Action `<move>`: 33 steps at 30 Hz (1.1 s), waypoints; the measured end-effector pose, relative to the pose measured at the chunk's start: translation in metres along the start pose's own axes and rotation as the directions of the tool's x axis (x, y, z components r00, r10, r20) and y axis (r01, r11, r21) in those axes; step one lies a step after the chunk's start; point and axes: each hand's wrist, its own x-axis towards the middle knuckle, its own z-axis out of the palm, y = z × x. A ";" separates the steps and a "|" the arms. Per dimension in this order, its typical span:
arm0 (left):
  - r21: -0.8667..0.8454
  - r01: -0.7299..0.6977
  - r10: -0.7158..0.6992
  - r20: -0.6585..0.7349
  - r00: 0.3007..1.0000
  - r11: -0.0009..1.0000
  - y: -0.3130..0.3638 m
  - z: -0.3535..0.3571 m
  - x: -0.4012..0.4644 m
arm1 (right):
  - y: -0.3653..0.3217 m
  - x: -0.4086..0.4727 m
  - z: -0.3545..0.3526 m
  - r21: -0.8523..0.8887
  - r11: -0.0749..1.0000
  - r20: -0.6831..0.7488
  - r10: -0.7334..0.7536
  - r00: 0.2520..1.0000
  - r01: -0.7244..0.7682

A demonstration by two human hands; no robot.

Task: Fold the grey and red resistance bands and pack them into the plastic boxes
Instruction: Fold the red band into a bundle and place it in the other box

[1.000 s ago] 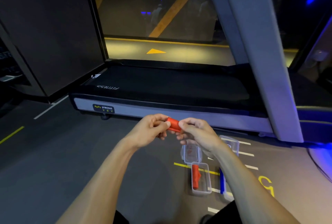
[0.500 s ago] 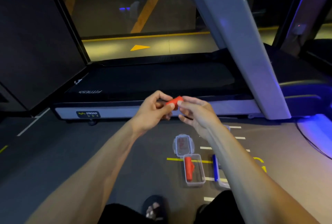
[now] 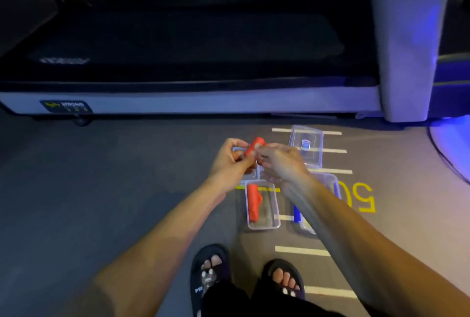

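I have a single view, worn on the person's head, so there is no second view to overlap with it. It looks forward and steeply down along both forearms to the floor. The sandalled feet sit at the bottom edge, almost under the lens. The left hand and right hand meet near the centre, close to the camera. The treadmill fills the upper half, farther off. The wide lens bends straight edges near the borders.
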 end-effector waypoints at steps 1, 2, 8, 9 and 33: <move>0.021 0.049 -0.049 0.022 0.999 0.999 -0.020 0.002 0.011 | 0.015 0.016 -0.001 -0.036 0.999 -0.016 0.019 1.000 -0.020; 0.045 0.092 -0.094 0.046 0.994 0.995 -0.039 0.004 0.021 | 0.030 0.031 -0.003 -0.078 0.996 -0.040 0.040 0.998 -0.043; 0.345 0.204 -0.264 0.137 0.955 0.916 -0.152 0.001 0.067 | 0.122 0.116 -0.018 -0.432 0.887 -0.109 0.126 0.986 -0.162; 0.394 0.216 -0.271 0.089 0.958 0.893 -0.166 -0.002 0.073 | 0.132 0.127 -0.021 -0.525 0.836 -0.111 0.121 0.986 -0.162; 0.505 0.302 -0.342 -0.015 0.940 0.808 -0.249 0.002 0.109 | 0.195 0.191 -0.012 -0.951 0.306 0.013 -0.130 0.991 0.052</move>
